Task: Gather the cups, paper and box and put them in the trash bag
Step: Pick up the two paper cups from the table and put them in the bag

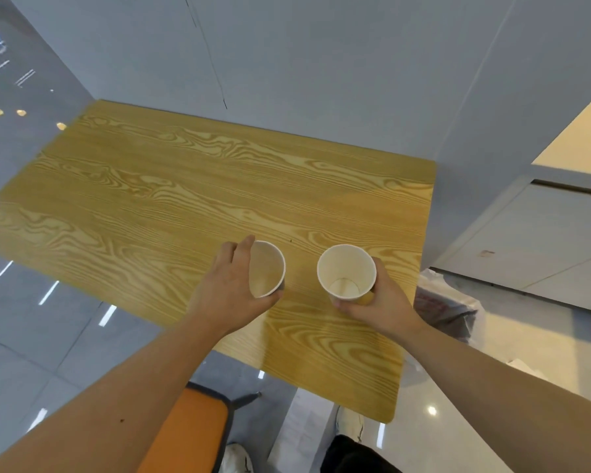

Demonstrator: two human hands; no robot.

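Two white paper cups are over the near part of the wooden table [185, 186]. My left hand [231, 288] is wrapped around the left cup [268, 268], which tilts to the right. The right cup [346, 271] is held upright from below and the side by my right hand [382, 302]; it looks empty inside. A translucent trash bag [447, 302] with red print sits on the floor just past the table's right edge, behind my right hand. No paper or box shows in this view.
An orange chair seat [191, 431] stands at the table's near edge below my left arm. Grey walls close the back, and a white cabinet [539, 247] stands to the right. Glossy tiled floor surrounds the table.
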